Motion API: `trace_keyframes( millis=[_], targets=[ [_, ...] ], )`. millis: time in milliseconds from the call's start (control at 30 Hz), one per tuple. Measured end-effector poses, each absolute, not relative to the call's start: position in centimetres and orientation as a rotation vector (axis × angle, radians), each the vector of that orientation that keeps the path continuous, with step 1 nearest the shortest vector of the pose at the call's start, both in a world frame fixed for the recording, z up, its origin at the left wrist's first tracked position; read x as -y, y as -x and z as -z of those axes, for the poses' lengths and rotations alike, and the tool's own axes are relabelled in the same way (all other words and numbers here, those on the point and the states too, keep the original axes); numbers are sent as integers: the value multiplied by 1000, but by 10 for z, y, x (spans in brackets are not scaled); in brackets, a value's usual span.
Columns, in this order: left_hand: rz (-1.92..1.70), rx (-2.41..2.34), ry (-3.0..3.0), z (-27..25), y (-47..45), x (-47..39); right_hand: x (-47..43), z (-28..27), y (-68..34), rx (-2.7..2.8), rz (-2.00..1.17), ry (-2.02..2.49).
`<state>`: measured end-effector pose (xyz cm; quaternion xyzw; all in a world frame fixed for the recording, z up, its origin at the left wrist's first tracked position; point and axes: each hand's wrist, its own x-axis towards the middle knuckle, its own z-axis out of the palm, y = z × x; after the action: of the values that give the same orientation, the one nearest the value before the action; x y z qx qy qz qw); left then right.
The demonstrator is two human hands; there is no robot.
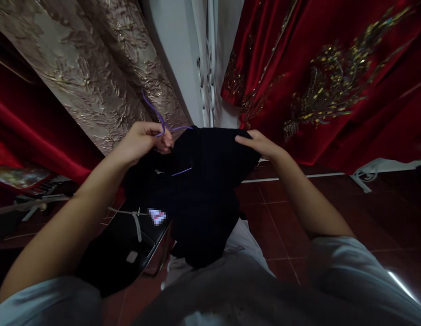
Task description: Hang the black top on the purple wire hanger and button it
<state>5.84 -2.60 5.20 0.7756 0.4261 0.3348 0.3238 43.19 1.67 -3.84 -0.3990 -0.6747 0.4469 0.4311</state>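
Observation:
My left hand [158, 138] is closed around a thin purple clothes hanger [160, 117], near the base of its hook. One purple arm of the hanger runs right to the top edge of a black garment [207, 181], and a short purple length shows lower down against the dark cloth. My right hand [253, 141] pinches the garment's upper right edge, thumb on top. Stretched between both hands, the cloth hangs down over my lap. It is too dark to make out its folds or exact kind.
Left of my lap is a black glossy surface [112, 253] with a pale strap [137, 226] and a small whitish square [131, 256] on it. Beige embossed fabric [95, 68] hangs ahead left, red sequined fabric [326, 90] ahead right. Red tiles [275, 226] cover the floor.

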Motion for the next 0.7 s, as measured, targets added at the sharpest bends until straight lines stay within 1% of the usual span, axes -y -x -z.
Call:
trace_keyframes(
  millis=[100, 200, 267, 333, 367, 433, 467, 567, 633, 667, 700],
  targets=[
    [-1262, -1148, -1942, -47, -56, -6, -27, 25, -429, 1420, -1157, 913],
    [-1867, -1038, -1923, -51, -67, -23, -47, -2, -420, 1063, -1148, 751],
    [-2235, -917, -1966, -55, -79, -18, -65, -17, -417, 915, -1150, 673],
    [-2405, -856, -2036, -52, -91, -2, -79, -25, -419, 818, -1151, 627],
    [-2397, -870, -2086, -48, -95, 8, -83, -25, -421, 788, -1156, 611],
    [-2202, -971, -2273, -34, -102, 27, -82, -19, -425, 750, -1169, 593],
    [-1999, -1037, -2427, -25, -104, 34, -77, -13, -427, 738, -1173, 593],
    [-1149, -1272, -2858, 3, -113, 46, -51, 13, -432, 720, -1167, 637],
    [-667, -1493, -2904, 20, -121, 48, -33, 29, -436, 749, -1162, 683],
    [-539, -1593, -2877, 27, -126, 47, -26, 34, -438, 774, -1159, 701],
    [-486, -1662, -2842, 33, -130, 46, -22, 38, -440, 797, -1157, 715]
  ],
)
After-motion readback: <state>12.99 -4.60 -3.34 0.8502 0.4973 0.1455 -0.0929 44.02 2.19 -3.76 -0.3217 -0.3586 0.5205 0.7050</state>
